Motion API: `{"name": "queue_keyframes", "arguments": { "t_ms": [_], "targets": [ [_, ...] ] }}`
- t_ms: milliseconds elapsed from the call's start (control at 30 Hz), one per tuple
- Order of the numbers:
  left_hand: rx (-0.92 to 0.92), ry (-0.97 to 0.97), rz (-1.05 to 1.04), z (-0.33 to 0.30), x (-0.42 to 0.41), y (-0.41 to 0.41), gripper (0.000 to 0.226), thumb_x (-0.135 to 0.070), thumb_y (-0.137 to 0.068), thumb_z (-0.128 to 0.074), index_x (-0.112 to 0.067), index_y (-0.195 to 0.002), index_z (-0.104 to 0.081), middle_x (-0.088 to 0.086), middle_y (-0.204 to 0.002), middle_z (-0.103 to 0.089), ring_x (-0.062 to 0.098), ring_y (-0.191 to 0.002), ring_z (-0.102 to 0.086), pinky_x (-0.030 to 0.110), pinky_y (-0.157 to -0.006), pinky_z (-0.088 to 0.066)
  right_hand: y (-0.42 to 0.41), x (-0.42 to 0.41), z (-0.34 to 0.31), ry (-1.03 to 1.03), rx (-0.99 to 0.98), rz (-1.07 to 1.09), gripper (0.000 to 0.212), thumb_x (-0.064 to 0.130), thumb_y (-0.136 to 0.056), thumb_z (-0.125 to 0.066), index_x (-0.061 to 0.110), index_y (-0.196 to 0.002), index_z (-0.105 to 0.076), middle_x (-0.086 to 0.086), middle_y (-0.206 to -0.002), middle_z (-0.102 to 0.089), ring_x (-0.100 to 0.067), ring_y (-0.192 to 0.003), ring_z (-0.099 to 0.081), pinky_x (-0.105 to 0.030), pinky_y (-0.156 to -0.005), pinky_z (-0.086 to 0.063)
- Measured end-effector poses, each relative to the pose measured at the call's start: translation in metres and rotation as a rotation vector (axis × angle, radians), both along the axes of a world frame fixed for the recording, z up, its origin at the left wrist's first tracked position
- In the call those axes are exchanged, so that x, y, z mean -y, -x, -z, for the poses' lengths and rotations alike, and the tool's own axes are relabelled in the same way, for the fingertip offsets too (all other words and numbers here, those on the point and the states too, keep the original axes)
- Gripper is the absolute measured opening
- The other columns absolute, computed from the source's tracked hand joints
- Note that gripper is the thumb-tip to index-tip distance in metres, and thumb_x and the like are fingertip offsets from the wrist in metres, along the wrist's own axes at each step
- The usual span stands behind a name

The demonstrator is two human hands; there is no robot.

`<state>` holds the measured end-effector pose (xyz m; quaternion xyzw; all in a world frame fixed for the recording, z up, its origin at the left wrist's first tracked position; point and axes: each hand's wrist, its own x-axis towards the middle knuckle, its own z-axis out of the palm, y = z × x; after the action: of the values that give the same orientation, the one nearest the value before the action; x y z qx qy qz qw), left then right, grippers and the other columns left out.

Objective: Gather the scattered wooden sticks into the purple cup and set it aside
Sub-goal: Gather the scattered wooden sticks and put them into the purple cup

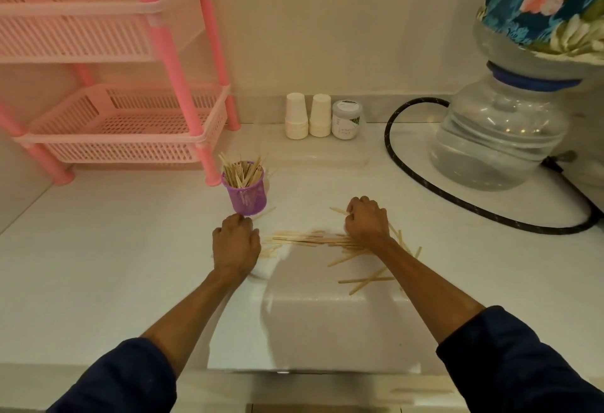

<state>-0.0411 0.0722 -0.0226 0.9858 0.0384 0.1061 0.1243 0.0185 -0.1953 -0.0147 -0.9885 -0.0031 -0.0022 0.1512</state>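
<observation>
A purple mesh cup (248, 195) stands upright on the white counter, with several wooden sticks poking out of its top. A row of loose wooden sticks (300, 238) lies flat between my two hands. More of them are scattered to the right (366, 280). My left hand (236, 244) is curled, knuckles up, at the left end of the row, just below the cup. My right hand (367, 221) is curled at the right end, fingers resting on the sticks. Whether either hand actually grips sticks is hidden under the fingers.
A pink plastic shelf rack (130, 124) stands at the back left. Two stacks of white paper cups (307, 116) and a small jar (347, 120) line the back wall. A large water bottle (503, 131) and a black hose (457, 203) occupy the right side.
</observation>
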Motion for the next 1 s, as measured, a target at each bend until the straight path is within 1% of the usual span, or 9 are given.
{"name": "queue_keyframes", "arguments": {
  "t_ms": [167,300,400,467,533,633,733,833,1000],
  "targets": [
    [0.035,0.047,0.156,0.002,0.0,0.002,0.022,-0.009,-0.092,-0.051,-0.006,-0.104,-0.069,0.009,-0.103,-0.064,0.027,-0.091,-0.056,0.038,-0.077,-0.044,0.009,0.007,0.004,-0.069,-0.007,-0.185,0.019,0.012,-0.091,-0.045,0.015,-0.102,-0.06,-0.001,-0.103,-0.058,-0.024,-0.098,-0.054,-0.037,-0.086,-0.037],
    [0.04,0.121,0.267,0.005,0.007,0.004,0.024,-0.006,-0.09,-0.051,-0.005,-0.106,-0.07,0.008,-0.103,-0.064,0.029,-0.091,-0.056,0.038,-0.075,-0.044,0.019,0.016,0.002,-0.098,-0.032,-0.346,0.023,0.032,-0.097,-0.044,0.018,-0.105,-0.061,0.008,-0.1,-0.051,-0.017,-0.094,-0.051,-0.034,-0.081,-0.038],
    [-0.01,0.099,0.342,0.006,0.016,0.005,0.037,-0.028,-0.095,-0.043,-0.007,-0.121,-0.06,0.009,-0.114,-0.059,0.031,-0.1,-0.055,0.038,-0.081,-0.044,0.028,0.025,0.002,0.042,0.0,-0.459,0.049,0.051,-0.094,-0.049,0.016,-0.128,-0.055,0.003,-0.122,-0.052,-0.019,-0.108,-0.05,-0.037,-0.09,-0.041],
    [-0.089,0.004,0.394,0.006,0.022,0.004,0.057,-0.047,-0.096,-0.04,-0.008,-0.138,-0.043,0.009,-0.13,-0.052,0.03,-0.112,-0.049,0.041,-0.09,-0.041,0.034,0.031,0.005,0.119,0.048,-0.488,0.061,0.055,-0.086,-0.052,0.016,-0.133,-0.05,-0.001,-0.13,-0.051,-0.02,-0.112,-0.05,-0.038,-0.093,-0.04],
    [-0.12,-0.097,0.443,0.005,0.028,0.001,0.069,-0.058,-0.094,-0.039,-0.009,-0.142,-0.034,0.009,-0.135,-0.047,0.029,-0.115,-0.046,0.042,-0.093,-0.04,0.037,0.036,0.009,0.173,0.073,-0.473,0.065,0.054,-0.081,-0.049,0.017,-0.134,-0.049,-0.002,-0.132,-0.05,-0.021,-0.113,-0.049,-0.038,-0.095,-0.038],
    [-0.081,-0.225,0.535,0.001,0.036,-0.007,0.053,-0.055,-0.094,-0.04,-0.012,-0.124,-0.048,0.007,-0.118,-0.052,0.026,-0.104,-0.049,0.039,-0.085,-0.039,0.038,0.038,0.013,0.179,0.115,-0.465,0.051,0.046,-0.088,-0.048,0.017,-0.129,-0.052,-0.001,-0.128,-0.052,-0.019,-0.109,-0.05,-0.036,-0.09,-0.039],
    [-0.104,-0.231,0.653,-0.008,0.043,-0.015,0.031,-0.04,-0.096,-0.047,-0.011,-0.102,-0.058,0.008,-0.109,-0.054,0.027,-0.096,-0.052,0.037,-0.077,-0.04,0.039,0.04,0.014,0.147,0.164,-0.498,0.036,0.038,-0.096,-0.05,0.016,-0.125,-0.056,-0.001,-0.122,-0.056,-0.02,-0.103,-0.054,-0.033,-0.083,-0.041],
    [-0.171,-0.187,0.719,-0.013,0.05,-0.017,0.025,-0.027,-0.098,-0.047,-0.009,-0.105,-0.063,0.008,-0.107,-0.056,0.025,-0.098,-0.054,0.04,-0.078,-0.047,0.041,0.039,0.011,0.097,0.173,-0.536,0.023,0.03,-0.098,-0.052,0.013,-0.113,-0.06,-0.003,-0.109,-0.06,-0.021,-0.093,-0.055,-0.03,-0.076,-0.042],
    [-0.133,-0.335,0.75,-0.021,0.057,-0.014,0.025,-0.017,-0.098,-0.044,-0.008,-0.108,-0.065,0.006,-0.11,-0.058,0.023,-0.099,-0.056,0.04,-0.075,-0.051,0.04,0.035,0.006,0.17,0.147,-0.582,0.018,0.021,-0.101,-0.044,0.01,-0.108,-0.057,-0.005,-0.106,-0.056,-0.022,-0.088,-0.052,-0.034,-0.075,-0.043]
  ]
}}
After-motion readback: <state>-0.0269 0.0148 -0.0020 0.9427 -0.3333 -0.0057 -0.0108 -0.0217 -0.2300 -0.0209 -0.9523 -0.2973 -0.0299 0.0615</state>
